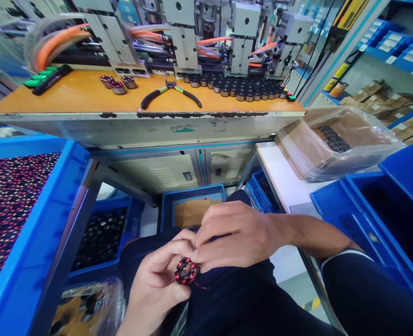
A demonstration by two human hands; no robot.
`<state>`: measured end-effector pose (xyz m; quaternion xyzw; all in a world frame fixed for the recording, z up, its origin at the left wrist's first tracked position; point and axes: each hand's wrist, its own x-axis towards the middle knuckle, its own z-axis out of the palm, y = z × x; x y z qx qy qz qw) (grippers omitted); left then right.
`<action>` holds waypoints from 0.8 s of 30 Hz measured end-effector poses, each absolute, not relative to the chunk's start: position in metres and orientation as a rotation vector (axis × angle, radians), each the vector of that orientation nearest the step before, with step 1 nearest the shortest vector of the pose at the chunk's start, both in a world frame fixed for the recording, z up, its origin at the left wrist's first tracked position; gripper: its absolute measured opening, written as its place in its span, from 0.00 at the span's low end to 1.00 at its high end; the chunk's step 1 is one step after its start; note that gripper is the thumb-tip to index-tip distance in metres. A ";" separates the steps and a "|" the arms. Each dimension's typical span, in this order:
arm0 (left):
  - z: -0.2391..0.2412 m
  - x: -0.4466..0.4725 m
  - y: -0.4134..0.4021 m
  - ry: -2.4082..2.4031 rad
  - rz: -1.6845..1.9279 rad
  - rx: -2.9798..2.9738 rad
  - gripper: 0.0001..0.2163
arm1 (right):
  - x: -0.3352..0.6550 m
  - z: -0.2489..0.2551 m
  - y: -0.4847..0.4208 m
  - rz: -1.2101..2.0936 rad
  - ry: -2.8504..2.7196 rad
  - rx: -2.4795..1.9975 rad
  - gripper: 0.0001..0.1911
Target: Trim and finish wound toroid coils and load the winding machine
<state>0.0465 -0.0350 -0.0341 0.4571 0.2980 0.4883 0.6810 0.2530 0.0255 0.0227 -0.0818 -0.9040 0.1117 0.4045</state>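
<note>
Above my lap, my left hand (160,275) is closed around a small motor stator (186,271), a black ring wound with red enamelled wire. Its open ring face is turned up toward me, and thin loose wire ends stick out at the lower left and lower right. My right hand (234,233) comes in from the right with bent fingers, its fingertips pinched together at the stator's upper right edge. Whether a wire end also sits between those fingertips is hidden.
Diagonal cutters (170,87) lie on the orange bench (97,100) between a few stators (118,87) and rows of dark cylindrical parts (241,89). A blue bin (76,158) full of red-wound stators stands left. On the right are a plastic-lined carton (299,149) and blue bins (346,200).
</note>
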 end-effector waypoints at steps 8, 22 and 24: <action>-0.031 0.048 -0.031 0.692 1.118 1.097 0.14 | 0.249 0.011 0.025 0.260 -2.132 -0.199 0.07; -0.023 0.049 -0.031 0.916 1.344 1.382 0.25 | 0.233 -0.004 -0.003 0.487 -1.846 -0.572 0.08; -0.022 0.048 -0.030 0.910 1.240 1.348 0.21 | 0.234 -0.005 -0.002 0.443 -1.850 -0.569 0.07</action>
